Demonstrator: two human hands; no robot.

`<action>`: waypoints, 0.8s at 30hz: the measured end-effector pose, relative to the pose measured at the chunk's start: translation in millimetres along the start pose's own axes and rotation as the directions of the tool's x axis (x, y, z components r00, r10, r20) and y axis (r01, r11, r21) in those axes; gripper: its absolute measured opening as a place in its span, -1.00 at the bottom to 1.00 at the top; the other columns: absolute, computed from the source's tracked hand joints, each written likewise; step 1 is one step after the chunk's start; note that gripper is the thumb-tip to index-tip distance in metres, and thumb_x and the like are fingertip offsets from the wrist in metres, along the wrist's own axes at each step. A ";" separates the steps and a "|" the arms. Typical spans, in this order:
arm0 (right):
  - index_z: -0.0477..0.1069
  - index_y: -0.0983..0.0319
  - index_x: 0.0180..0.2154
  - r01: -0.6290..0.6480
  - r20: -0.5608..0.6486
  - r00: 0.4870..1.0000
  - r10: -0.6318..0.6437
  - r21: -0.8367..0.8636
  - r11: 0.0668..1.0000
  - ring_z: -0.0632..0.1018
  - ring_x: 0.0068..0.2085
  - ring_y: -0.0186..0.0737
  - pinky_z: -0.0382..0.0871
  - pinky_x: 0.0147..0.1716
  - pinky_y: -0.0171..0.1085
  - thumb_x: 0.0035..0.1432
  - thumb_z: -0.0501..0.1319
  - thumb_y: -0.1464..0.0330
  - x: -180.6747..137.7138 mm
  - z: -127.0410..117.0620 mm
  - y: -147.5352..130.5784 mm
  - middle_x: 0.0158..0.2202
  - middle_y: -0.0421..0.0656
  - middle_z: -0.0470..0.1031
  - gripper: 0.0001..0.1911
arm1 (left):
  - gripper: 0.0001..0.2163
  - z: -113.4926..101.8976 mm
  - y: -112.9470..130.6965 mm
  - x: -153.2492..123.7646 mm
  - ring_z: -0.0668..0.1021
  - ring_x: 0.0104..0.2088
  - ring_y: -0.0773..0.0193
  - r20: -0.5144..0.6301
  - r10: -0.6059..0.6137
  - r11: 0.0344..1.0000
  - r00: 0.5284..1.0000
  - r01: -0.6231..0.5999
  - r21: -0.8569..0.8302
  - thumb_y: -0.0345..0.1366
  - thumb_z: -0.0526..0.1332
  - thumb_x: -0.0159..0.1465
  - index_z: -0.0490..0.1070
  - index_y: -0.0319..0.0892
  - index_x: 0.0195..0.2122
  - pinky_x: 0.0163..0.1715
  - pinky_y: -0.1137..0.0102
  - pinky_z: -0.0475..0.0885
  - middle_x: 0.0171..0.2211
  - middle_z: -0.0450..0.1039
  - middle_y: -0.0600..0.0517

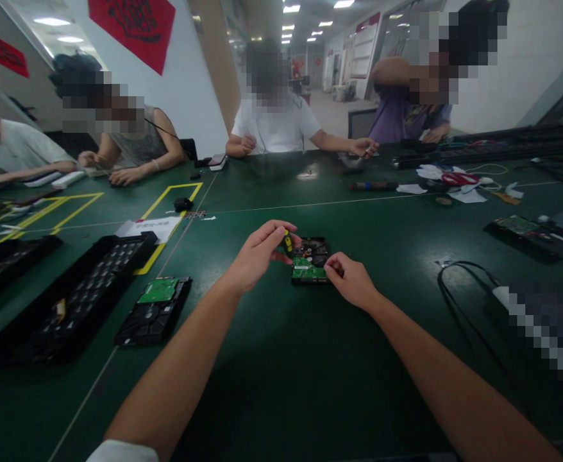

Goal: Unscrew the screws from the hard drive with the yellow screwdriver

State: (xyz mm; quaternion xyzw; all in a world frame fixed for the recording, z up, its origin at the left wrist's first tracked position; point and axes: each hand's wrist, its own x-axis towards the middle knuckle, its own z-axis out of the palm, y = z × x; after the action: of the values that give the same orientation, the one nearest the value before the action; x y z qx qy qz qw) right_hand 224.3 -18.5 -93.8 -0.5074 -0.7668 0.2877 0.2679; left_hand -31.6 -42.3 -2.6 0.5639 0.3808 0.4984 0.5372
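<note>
A black hard drive (310, 261) with a green circuit board facing up lies on the green table (281, 359) in front of me. My left hand (261, 252) is closed around a small screwdriver with a yellow handle (288, 241), held at the drive's top left corner. My right hand (350, 278) is closed in a pinch at the drive's right edge, touching the green board; what it pinches, if anything, is too small to see.
A second hard drive (155, 310) lies at the left beside long black trays (77, 296). A black cable (464, 289) loops at the right. Several other people sit along the far side with tools, papers and scissors (457, 179).
</note>
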 end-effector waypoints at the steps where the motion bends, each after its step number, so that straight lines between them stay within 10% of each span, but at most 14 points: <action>1: 0.42 0.17 -0.14 0.000 -0.004 1.000 0.000 0.001 1.000 0.53 -0.33 -0.22 0.34 -0.33 -0.22 0.38 0.17 0.25 0.1 0.3 0.7 -0.30 -0.18 0.55 -0.86 | -0.71 0.9 -0.5 0.2 0.58 -0.05 0.12 0.004 0.004 1.000 1.000 -0.003 -0.028 -0.07 0.18 0.44 0.50 -0.17 -0.02 -0.25 0.33 0.57 -0.14 0.56 -0.12; 24: 0.26 0.27 0.37 -0.035 0.002 0.999 0.035 0.006 0.999 0.56 -0.30 -0.20 0.41 -0.25 -0.19 0.42 0.15 0.22 0.5 -1.3 0.3 -0.27 -0.15 0.58 -0.42 | -0.68 1.9 3.3 -2.2 0.56 -0.13 0.17 0.088 -0.038 0.997 0.995 0.031 0.074 -0.06 0.26 0.40 0.52 -0.20 -0.01 -0.36 0.39 0.50 -0.13 0.55 -0.12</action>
State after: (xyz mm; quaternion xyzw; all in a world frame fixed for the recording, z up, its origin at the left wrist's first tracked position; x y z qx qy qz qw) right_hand 225.2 -17.7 -93.1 -0.5198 -0.7571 0.2951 0.2636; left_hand -30.6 -45.3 0.4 0.5979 0.3839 0.4494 0.5414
